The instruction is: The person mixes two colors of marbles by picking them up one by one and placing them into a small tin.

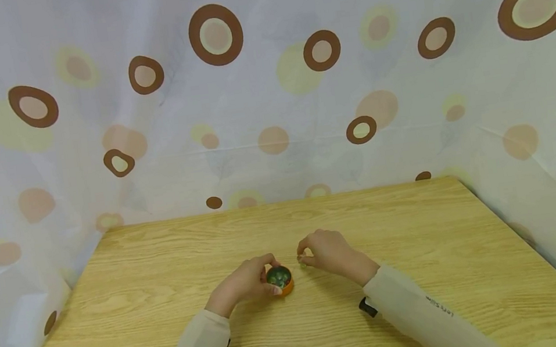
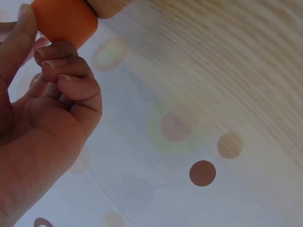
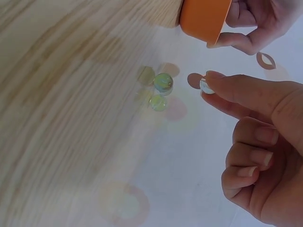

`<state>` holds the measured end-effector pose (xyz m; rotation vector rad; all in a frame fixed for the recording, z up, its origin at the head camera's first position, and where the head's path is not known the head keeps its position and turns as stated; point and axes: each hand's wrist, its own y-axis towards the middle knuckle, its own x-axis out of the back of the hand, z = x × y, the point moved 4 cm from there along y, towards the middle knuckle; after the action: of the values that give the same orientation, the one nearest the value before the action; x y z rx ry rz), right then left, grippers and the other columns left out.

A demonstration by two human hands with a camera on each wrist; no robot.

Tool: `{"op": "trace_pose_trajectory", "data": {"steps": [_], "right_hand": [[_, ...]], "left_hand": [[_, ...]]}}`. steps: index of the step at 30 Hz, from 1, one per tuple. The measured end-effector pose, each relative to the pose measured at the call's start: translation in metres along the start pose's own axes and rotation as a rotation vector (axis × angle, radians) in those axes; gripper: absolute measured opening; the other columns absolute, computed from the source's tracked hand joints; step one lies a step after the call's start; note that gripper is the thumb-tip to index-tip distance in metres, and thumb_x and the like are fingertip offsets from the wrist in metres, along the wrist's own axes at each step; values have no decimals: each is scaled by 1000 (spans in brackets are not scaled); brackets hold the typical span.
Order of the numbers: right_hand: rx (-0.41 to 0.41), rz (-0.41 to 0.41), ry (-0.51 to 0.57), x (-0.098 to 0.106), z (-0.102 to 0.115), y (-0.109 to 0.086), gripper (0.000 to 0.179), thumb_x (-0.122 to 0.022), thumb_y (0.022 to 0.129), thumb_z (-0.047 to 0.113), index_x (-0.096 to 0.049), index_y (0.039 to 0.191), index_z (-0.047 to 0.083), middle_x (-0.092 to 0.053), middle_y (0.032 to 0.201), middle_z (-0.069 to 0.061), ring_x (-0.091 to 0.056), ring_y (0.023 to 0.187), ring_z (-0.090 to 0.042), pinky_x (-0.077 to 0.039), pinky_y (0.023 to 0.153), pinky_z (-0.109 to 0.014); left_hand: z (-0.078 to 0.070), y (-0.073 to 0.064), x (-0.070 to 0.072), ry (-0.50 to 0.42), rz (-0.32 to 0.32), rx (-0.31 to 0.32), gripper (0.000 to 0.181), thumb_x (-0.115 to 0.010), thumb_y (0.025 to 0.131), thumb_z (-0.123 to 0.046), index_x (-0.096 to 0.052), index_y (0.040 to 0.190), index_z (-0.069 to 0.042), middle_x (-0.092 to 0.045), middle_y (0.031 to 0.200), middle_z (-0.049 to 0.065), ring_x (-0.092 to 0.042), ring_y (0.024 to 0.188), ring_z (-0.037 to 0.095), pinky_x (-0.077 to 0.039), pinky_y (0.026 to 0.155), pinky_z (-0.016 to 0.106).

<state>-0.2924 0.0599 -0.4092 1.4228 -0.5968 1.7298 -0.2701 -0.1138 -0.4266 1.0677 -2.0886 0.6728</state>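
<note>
Sleeves of pale beige cover both my forearms at the near edge of the desk [image 1: 421,219], and beyond them my two hands meet at a small orange cup [image 1: 286,285]. That cup is my landmark: it stands upright on the desk, mouth up, with green glass marbles [image 1: 278,278] lying inside it.

My left hand [image 1: 245,283] sits just left of the cup, thumb and forefinger curled round its wall, the other fingers [image 2: 64,66] tucked in beside it. My right hand [image 1: 327,252] is just right of the cup and a little beyond it, thumb and forefinger closed in a pinch on a single clear marble [image 3: 206,86]; the remaining fingers are curled into the palm. The right wrist view also shows two more marbles [image 3: 161,90] apart from the pinched one; where they lie relative to the cup I cannot tell.

I judge the pinched marble hard, smooth, slippery and light, so it could squirt out of a loose pinch and roll; a hold across its middle seems safest. Being round, it has no long axis and points nowhere. The cup looks like light plastic, stiff enough to hold by its side wall, its axis vertical.

Behind the desk hangs a white curtain [image 1: 266,81] with brown rings.
</note>
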Motion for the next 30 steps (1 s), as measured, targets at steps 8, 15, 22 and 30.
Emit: {"op": "trace_pose_trajectory", "data": {"steps": [8,15,22,30], "right_hand": [[41,1,9,0,7,1,10,-73,87,19,-75,94,12,-73,92,-6,-59,60,-11,-46,49,-28],[83,2,33,-1,14,0,12,-72,88,18,-75,96,10,-73,90,-7,-56,58,-9,-45,50,-25],[117,5,17,0,22,-1,14,-72,88,20,-75,98,11,-73,88,-5,-60,62,-11,-47,53,-26],[152,46,25,-2,29,-2,16,-73,87,19,-75,101,11,-73,90,-3,-53,60,-7,-44,56,-25]], "left_hand": [[0,0,0,-8,0,-3,41,-77,82,-16,-57,116,-5,-50,73,4,-44,64,15,-38,60,29],[0,-1,0,-4,11,-8,40,-77,83,-17,-56,116,-6,-50,72,3,-43,63,14,-38,58,27],[1,0,0,-15,8,0,38,-77,83,-15,-57,114,-7,-51,73,4,-45,64,16,-39,61,30],[3,2,-1,-5,17,12,39,-76,83,-15,-56,117,-8,-50,73,5,-44,64,16,-38,59,30]]}}
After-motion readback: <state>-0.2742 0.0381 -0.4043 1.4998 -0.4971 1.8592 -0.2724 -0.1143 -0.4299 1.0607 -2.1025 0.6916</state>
